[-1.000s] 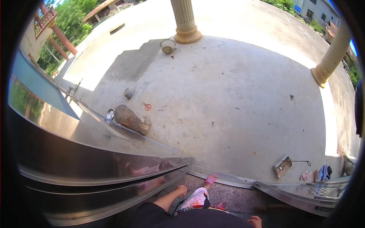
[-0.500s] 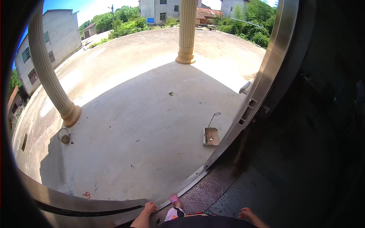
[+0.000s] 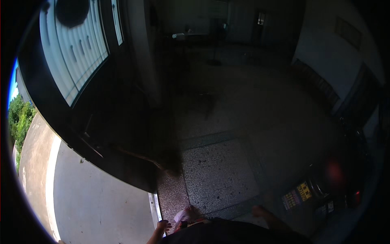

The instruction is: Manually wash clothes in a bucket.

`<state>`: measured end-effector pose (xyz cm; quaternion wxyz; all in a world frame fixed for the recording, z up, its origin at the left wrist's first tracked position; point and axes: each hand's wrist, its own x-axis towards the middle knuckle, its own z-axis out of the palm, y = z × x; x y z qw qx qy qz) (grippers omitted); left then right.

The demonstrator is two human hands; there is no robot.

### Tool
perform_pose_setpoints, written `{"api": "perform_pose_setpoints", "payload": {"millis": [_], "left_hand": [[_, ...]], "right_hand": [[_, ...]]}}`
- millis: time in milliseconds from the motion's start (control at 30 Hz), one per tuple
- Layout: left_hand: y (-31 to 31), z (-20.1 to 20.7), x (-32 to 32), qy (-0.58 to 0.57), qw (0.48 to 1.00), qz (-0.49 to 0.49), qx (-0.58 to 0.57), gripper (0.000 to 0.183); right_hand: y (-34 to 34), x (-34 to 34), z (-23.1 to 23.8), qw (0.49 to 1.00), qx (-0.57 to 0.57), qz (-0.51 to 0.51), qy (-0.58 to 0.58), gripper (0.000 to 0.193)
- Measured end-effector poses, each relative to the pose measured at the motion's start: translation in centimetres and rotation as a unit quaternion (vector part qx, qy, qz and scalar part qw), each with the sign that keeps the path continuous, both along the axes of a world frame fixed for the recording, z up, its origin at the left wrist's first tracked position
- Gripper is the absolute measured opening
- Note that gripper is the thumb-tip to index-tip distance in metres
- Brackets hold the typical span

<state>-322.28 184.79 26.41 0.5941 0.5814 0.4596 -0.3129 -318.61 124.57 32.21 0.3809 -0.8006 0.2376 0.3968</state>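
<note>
My left hand (image 3: 163, 225) is low in the view beside the metal door sill (image 3: 154, 209), at the line between the bright concrete outside and the dark room. Its fingers look loosely apart, and nothing shows in them. My right hand (image 3: 258, 211) hangs over the dim floor to the right, too dark and smeared to make out its fingers. Between them my foot (image 3: 189, 211) is on the speckled floor (image 3: 219, 175). Nearest ahead, what looks like a broom (image 3: 170, 167) leans or lies by the dark door (image 3: 122, 162), its long handle running left.
A parked vehicle with a yellow plate (image 3: 304, 190) and a red light stands at the right. A dim table (image 3: 195, 34) is at the back of the room. Left, the door has a pale barred window (image 3: 77, 49); sunlit concrete (image 3: 93, 195) lies outside.
The view has swung right, from the sunlit yard to the dark room. The dustpan, bucket and scissors outside have left the view. My left hand is away from the door leaf's edge.
</note>
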Motion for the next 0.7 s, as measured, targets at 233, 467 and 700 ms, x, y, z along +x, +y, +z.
{"api": "perform_pose_setpoints", "payload": {"millis": [233,467,700], "left_hand": [[-3.5,-4.4,16.4,0.059,0.978,-0.199,0.030,0.026],[-12.7,-5.1,36.1,0.083,0.964,-0.236,0.091,0.026],[-33.0,-2.4,61.6,0.032,0.915,-0.402,0.035,0.020]], "right_hand": [[-2.7,7.4,-2.3,0.980,0.106,-0.164,0.029,0.030],[-13.3,13.9,-5.2,0.984,0.076,-0.159,-0.014,0.032],[-27.4,16.3,-7.7,0.984,0.063,-0.138,-0.089,0.022]]}}
